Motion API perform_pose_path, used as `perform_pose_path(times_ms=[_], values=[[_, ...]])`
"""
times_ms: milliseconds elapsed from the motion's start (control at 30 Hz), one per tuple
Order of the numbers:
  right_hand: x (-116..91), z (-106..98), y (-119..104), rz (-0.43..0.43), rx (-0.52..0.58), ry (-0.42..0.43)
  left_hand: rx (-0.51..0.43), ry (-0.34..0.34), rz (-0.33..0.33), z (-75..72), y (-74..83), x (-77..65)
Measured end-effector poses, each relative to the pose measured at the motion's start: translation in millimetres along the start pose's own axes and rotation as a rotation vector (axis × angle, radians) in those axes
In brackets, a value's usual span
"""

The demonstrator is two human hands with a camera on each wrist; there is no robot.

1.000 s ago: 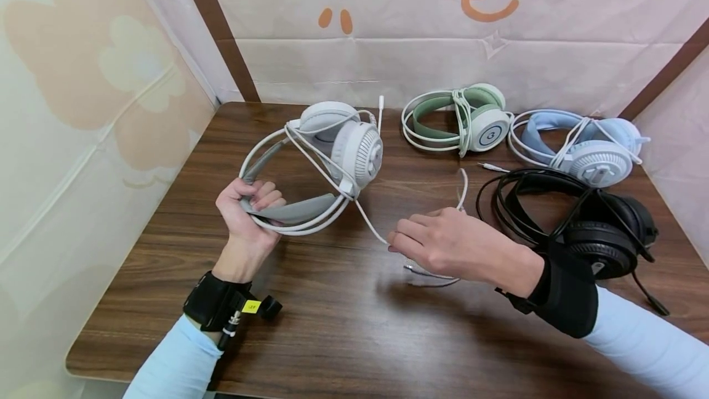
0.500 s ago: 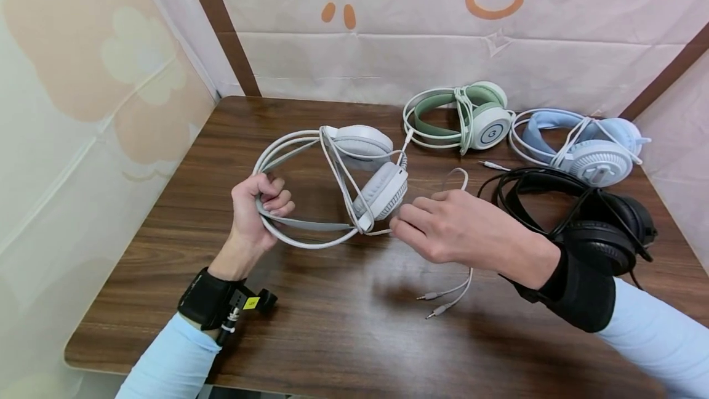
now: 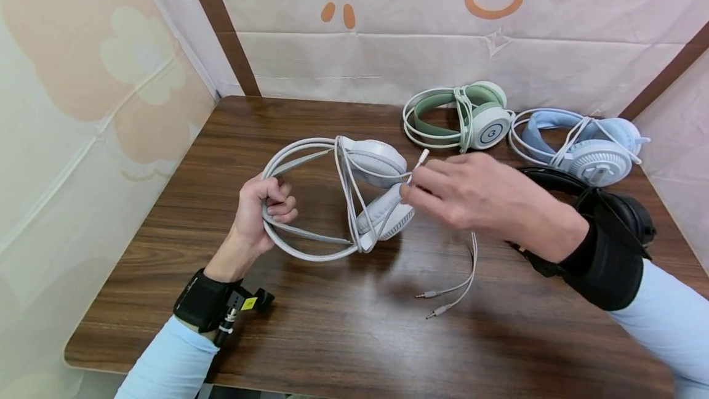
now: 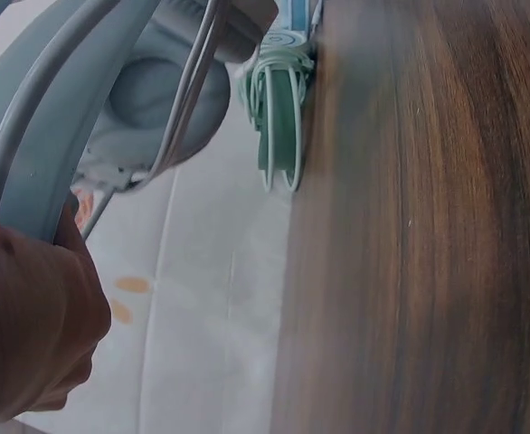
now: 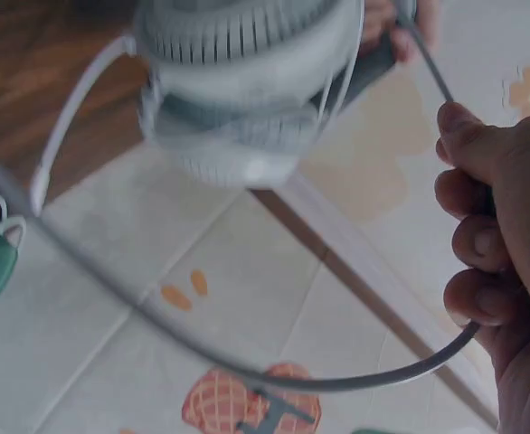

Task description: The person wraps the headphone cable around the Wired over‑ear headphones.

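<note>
My left hand [image 3: 259, 214] grips the headband of a white headset [image 3: 379, 164], its fingers curled round the band above the table. Several turns of the headset's cable [image 3: 346, 193] loop across the band by the ear cups. The white microphone tip [image 3: 423, 156] points up beside my right hand [image 3: 479, 196]. In the right wrist view, that hand holds the grey cable [image 5: 202, 351] between thumb and fingers, with a slack arc hanging out of the fist. Two plugs [image 3: 441, 310] at the cable's split end show below the right hand, low over the wooden table.
Green headphones [image 3: 490, 129] and a light blue headset [image 3: 598, 159] stand at the back right, cables bundled. A black headset [image 3: 626, 211] sits in front of them, partly behind the right forearm. Patterned cloth walls border the wooden table [image 3: 332, 337].
The left hand and white headset have shifted slightly right, with the ear cups turned and lower. The right hand has risen toward the back right with the cable, to beside the ear cups.
</note>
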State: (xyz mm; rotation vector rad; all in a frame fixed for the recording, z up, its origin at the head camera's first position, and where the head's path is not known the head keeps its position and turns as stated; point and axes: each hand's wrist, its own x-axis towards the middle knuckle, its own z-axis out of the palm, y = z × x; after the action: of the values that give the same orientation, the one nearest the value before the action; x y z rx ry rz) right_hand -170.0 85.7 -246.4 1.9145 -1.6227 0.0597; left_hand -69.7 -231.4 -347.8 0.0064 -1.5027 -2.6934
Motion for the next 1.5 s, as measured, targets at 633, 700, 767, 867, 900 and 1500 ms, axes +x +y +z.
perform_pose_path(times_ms=[633,700,767,867,900,1500], values=[[16.5,-7.1,55.5,0.148,0.04,0.089,0.074,-0.098,-0.059,2.0,-1.8,-3.7],[16.9,-6.5,58.4,0.151,0.039,0.082,0.064,-0.113,-0.079,2.6,-4.4,-4.3],[15.8,-4.9,62.7,0.162,0.055,0.077,0.054,-0.132,-0.092,3.8,-7.3,-4.5],[12.4,-2.8,71.5,0.188,0.1,0.082,0.059,-0.167,-0.113,7.6,-10.0,-4.2],[11.4,-2.3,74.9,0.203,0.125,0.094,0.067,-0.178,-0.12,9.0,-10.9,-4.1],[-7.1,41.3,117.9,0.38,0.387,0.047,-0.226,-0.685,-0.052,16.5,-8.1,-4.0]])
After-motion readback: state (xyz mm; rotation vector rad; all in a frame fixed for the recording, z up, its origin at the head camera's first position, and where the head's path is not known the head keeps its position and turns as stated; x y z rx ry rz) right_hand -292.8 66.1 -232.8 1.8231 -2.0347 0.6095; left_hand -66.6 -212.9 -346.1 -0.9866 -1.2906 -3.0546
